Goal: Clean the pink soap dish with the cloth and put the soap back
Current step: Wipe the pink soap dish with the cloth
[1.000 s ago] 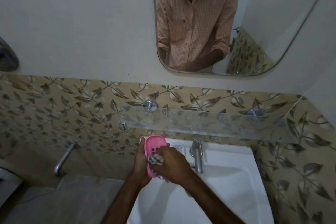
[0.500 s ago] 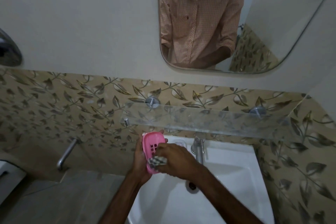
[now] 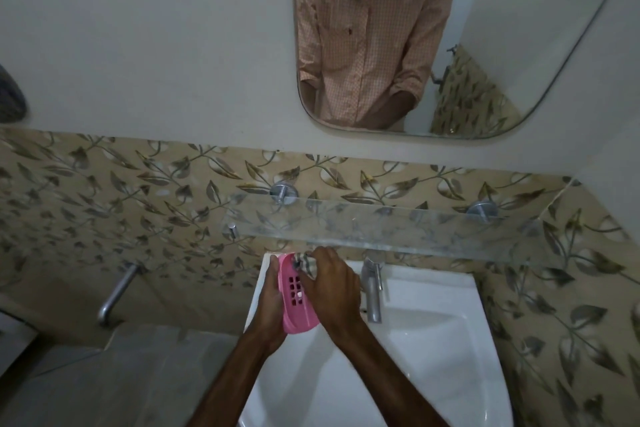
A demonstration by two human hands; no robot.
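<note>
both hands are over the sink (image 3: 436, 350). left hand (image 3: 271, 305) grips the dish (image 3: 300, 314), right hand (image 3: 333, 291) pinches the cloth (image 3: 307, 262) against its top end.

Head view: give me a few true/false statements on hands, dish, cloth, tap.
1. The left hand grips the pink soap dish. True.
2. The right hand presses the cloth on the dish's near end. False: the cloth is at the far end, by the wall.
3. The dish lies flat in the sink. False: it is held up over the sink's left rim.
4. The tap stands to the right of both hands. True.
</note>
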